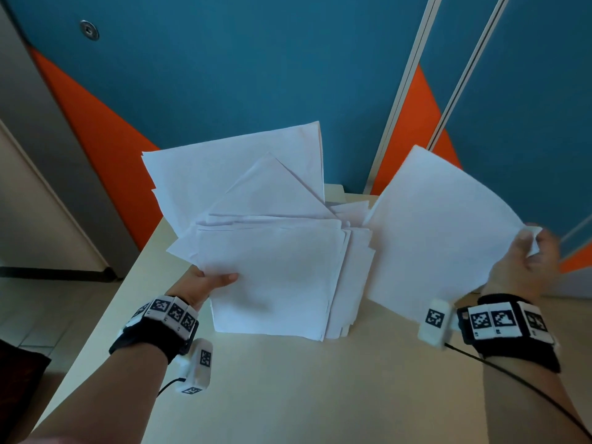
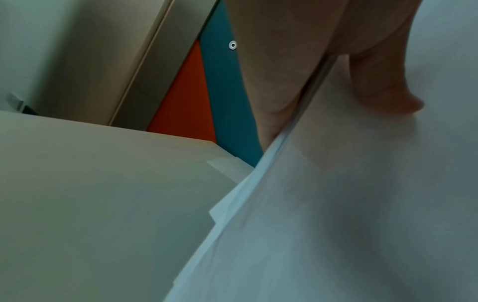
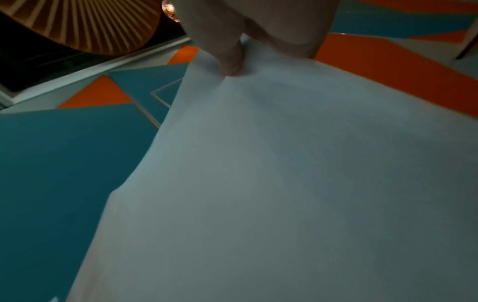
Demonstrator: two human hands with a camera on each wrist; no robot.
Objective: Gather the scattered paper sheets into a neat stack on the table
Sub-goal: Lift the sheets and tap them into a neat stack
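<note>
An untidy bundle of white paper sheets [image 1: 269,251] is lifted above the pale table [image 1: 304,389], its sheets fanned at different angles. My left hand [image 1: 208,283] grips the bundle at its left edge, thumb on top; in the left wrist view the thumb [image 2: 383,85] presses on the sheets [image 2: 349,204]. My right hand [image 1: 525,261] pinches a single white sheet [image 1: 439,229] by its right corner and holds it up to the right of the bundle. The right wrist view shows fingers [image 3: 230,55] pinching that sheet [image 3: 297,183]. More sheets [image 1: 352,209] lie on the table behind the bundle.
A blue and orange wall [image 1: 224,75] stands just beyond the table's far edge. Pale vertical rails [image 1: 413,84] run down the wall at the right. A grey door or panel [image 1: 41,174] is at the left, with tiled floor below.
</note>
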